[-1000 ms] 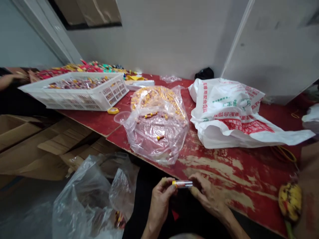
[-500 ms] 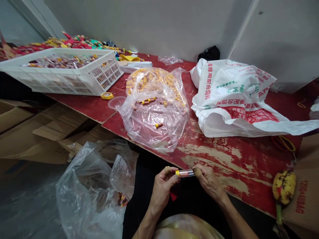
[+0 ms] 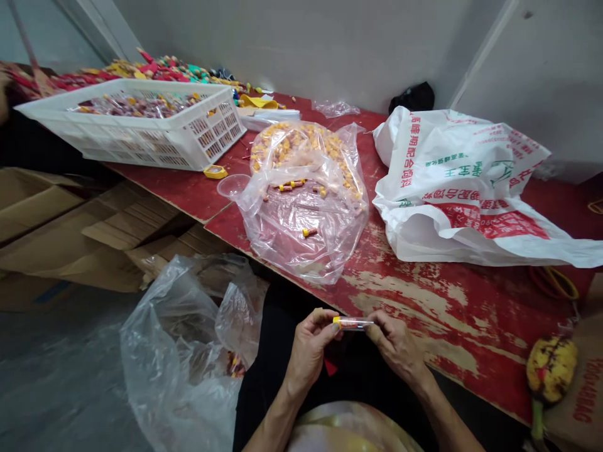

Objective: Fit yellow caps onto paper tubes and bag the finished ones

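Observation:
Over my lap, a slim clear tube [image 3: 354, 323] with a yellow end and reddish print lies level between my hands. My left hand [image 3: 311, 348] pinches its yellow end between thumb and fingers. At the clear end, the thumb and fingertips of my right hand [image 3: 396, 348] are closed on the tube. Beyond my hands, an open clear plastic bag [image 3: 301, 251] on the table holds many small reddish pieces with yellow ends. One loose yellow-ended piece [image 3: 309, 232] lies near the front of that bag.
A white basket [image 3: 155, 141] of wrapped pieces stands left on the red table [image 3: 409, 289], before a colourful heap [image 3: 179, 69]. To the right lie a white printed sack [image 3: 452, 182] and a spotted yellow fruit [image 3: 551, 370]. Cardboard [image 3: 89, 238] and another plastic bag [image 3: 174, 351] sit lower left.
The view has swung slightly left, so the table things appear farther right. My right fingers have shifted at the tube's clear end. Both hands still hold the tube.

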Motion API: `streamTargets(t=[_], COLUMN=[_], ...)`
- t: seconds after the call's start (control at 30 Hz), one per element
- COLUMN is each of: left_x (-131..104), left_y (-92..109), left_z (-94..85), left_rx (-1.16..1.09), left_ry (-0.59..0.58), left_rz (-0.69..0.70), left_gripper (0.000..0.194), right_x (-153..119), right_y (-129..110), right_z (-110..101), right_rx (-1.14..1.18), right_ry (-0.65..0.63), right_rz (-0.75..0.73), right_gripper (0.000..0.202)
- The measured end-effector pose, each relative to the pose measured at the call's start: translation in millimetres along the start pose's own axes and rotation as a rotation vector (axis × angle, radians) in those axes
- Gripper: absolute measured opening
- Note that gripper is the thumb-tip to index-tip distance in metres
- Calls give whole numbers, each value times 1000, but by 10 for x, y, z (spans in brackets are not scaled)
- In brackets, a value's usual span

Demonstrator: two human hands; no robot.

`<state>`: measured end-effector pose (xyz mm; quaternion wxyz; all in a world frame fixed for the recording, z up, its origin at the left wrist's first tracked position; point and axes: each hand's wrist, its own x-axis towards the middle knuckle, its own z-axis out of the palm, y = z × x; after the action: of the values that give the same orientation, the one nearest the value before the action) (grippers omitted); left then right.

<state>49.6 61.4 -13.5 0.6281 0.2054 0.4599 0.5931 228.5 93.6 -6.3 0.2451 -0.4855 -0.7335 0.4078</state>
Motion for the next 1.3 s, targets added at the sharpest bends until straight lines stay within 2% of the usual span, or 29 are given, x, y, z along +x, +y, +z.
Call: streamTargets(t=[0.07,0.27,0.4,0.5,0.6,0.7,0.77,0.93,1.07,1.2,1.3], left_x=[-3,-4,-8,-9,-9,-7,-4,0,10,25,-32], left_y=[9,-22,-34,-19,-1,6,0,-34,-33,-22,-37], left_z=[1,-19,-31,-32,-23,-15,-17,-41,-47,-18,34], left_rx=[-2,-4,10,-3,-4,4,0,-10,-19,-32,-31], left_ry=[3,1,-18,0,1,-12,-19,2,-6,13,59], left_rz=[1,0,11,13,18,20,23,36,24,14,-63], left_gripper=[22,22,22,21,20,20,19,19,20,20,19], right_x=[6,5,20,12,6,22,33,27,42,3,-85], right_y=[24,36,13,-19,-24,7,17,-44,-69,-1,103], right_z=[21,19,21,0,-11,14,25,-10,-20,-21,-15], right_rx=[7,70,41,73,59,5,-1,61,82,84,65], right_ry=[27,-10,56,37,-19,40,73,-22,26,24,13], right_rz=[19,0,64,40,10,46,57,15,-106,-119,-86], right_gripper=[43,34,46,33,30,45,47,26,10,8,12])
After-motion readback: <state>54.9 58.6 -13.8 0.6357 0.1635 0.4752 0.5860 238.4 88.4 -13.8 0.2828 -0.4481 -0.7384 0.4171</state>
